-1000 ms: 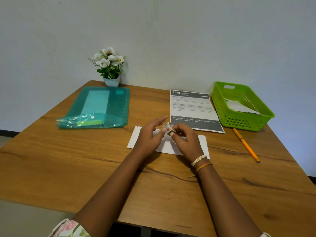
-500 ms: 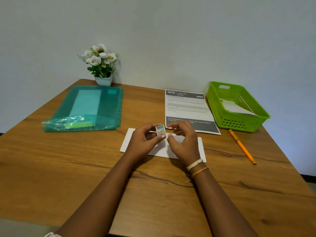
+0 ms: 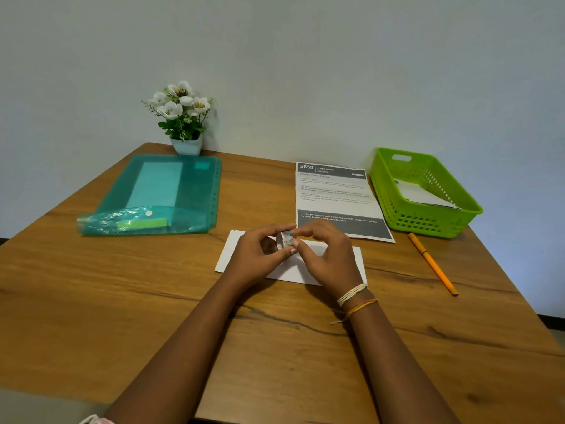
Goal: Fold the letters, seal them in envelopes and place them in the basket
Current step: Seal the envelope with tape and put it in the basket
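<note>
A white envelope (image 3: 227, 255) lies flat in the middle of the wooden table, partly under my hands. Just above it, my left hand (image 3: 260, 258) and my right hand (image 3: 328, 255) pinch a small colourful stamp-like sticker (image 3: 286, 239) between their fingertips. A printed letter (image 3: 334, 194) lies unfolded behind the envelope. At the right stands the green basket (image 3: 388, 191) with a white envelope (image 3: 425, 195) inside it.
A teal plastic folder (image 3: 162, 194) holding paper and a green strip lies at the left. A white pot of white flowers (image 3: 183, 117) stands at the back by the wall. An orange pen (image 3: 432, 264) lies right of the envelope.
Both hands stay over the envelope, turning the small sticker between the fingertips. The camera view has shifted slightly; nothing else on the table moved.
</note>
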`<state>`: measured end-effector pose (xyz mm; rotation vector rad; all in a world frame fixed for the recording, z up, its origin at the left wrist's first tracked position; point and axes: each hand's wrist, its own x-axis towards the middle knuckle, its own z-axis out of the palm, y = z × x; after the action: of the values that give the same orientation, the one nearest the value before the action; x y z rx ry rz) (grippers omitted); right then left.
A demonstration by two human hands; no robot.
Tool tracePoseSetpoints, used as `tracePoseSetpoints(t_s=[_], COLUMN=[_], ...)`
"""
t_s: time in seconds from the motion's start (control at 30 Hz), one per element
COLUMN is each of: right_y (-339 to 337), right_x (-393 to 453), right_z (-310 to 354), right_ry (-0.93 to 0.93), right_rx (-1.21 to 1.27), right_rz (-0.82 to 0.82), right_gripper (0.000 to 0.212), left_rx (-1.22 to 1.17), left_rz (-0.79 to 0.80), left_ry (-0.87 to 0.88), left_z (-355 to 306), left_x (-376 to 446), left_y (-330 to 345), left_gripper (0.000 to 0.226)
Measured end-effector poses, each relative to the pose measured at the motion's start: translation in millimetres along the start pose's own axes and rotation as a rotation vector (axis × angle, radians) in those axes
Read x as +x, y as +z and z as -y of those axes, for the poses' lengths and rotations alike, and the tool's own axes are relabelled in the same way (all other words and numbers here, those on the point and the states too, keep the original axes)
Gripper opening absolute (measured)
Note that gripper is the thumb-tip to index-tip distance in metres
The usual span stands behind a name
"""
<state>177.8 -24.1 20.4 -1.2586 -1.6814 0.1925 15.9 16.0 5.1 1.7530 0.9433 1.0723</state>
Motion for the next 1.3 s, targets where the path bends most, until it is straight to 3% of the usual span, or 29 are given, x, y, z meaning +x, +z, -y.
tracePoseSetpoints(t_s=[0.3, 0.67, 0.83, 1.0, 1.13, 1.3], right_y=[3.0, -1.4, -6.2, -5.9, -6.9, -11.1], right_x=[-1.1, 1.4, 4.7, 5.9, 4.8, 6.8], right_z=[-4.5, -4.1, -2.0, -4.6, -10.5, -13.6], right_ry=[0.141, 0.316, 0.386, 0.475, 0.531, 0.624], right_rx=[0.079, 0.304, 0.430, 0.380, 0.346, 0.410], right_rz=[0.016, -0.045, -0.121, -0.246, -0.269, -0.294], right_gripper=[0.004, 0.013, 0.016, 0.015, 0.012, 0.011], left_rx=[0.053, 0.042, 0.028, 0.039, 0.289, 0.671], left_rz=[0.028, -0.034, -0.061, -0.079, -0.118, -0.026], left_ry=[0.042, -0.006, -0.033, -0.015, -0.011, -0.077], left_z=[0.1, -3.5, -2.2, -7.5, -9.6, -13.0], left_x=[-0.6, -2.9, -3.0, -3.7, 7.4, 47.3], left_y=[-0.6, 1.2, 3.2, 5.3, -2.7, -19.5], left_gripper=[0.060, 0.044, 0.042, 0.043, 0.044, 0.049])
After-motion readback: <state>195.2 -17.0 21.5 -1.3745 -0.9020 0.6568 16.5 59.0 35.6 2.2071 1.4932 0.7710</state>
